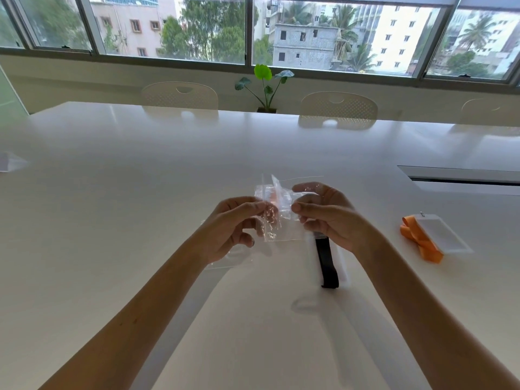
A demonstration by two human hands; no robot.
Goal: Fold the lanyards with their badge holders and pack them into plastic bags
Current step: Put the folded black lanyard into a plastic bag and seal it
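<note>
Both of my hands hold a clear plastic bag (277, 205) up over the middle of the white table (140, 170). My left hand (236, 223) pinches its left side and my right hand (327, 212) pinches its right side. Below my right hand a folded black lanyard (327, 263) lies on the table with its clear badge holder, partly hidden by the hand. Another clear bag (225, 257) lies flat under my left wrist. An orange lanyard (419, 240) folded under a clear badge holder (441, 235) rests at the right.
A clear packet (9, 163) sits at the table's far left edge. A recessed cable slot (461, 177) is in the table at the right. Several white chairs (180, 95) and a potted plant (266, 85) stand beyond the far edge, under the windows.
</note>
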